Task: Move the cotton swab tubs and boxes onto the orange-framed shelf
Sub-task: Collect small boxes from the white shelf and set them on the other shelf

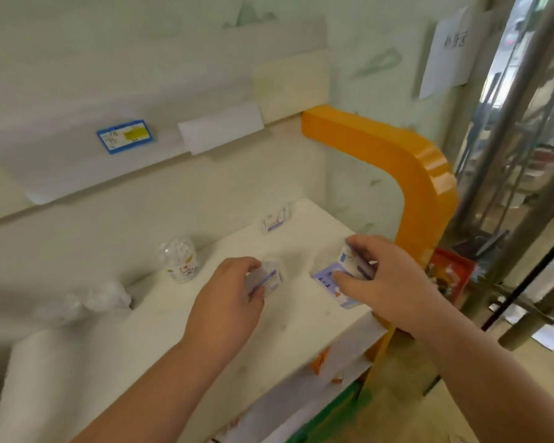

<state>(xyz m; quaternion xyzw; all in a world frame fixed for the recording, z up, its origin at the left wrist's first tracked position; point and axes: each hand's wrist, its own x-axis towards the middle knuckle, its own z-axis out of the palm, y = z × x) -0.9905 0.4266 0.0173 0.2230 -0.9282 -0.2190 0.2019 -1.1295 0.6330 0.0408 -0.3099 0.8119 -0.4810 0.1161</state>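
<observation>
The white shelf [301, 324] with an orange frame [406, 167] fills the middle of the view. My left hand [227, 302] is shut on a small clear cotton swab box [269, 278] just above the shelf. My right hand [384, 282] grips a white and blue cotton swab box [352, 263] near the shelf's right edge. Beneath it, a flat blue-printed box [330, 282] lies on the shelf. A clear round tub of cotton swabs [179, 260] stands upright at the back left. Another small clear box [275, 220] sits at the back right.
A crumpled clear plastic bag [90, 302] lies left of the shelf. An upper shelf edge carries a blue price tag [125, 135] and a white tag [221, 127]. A red basket [451, 276] sits behind the orange frame, with metal poles [506, 155] at right.
</observation>
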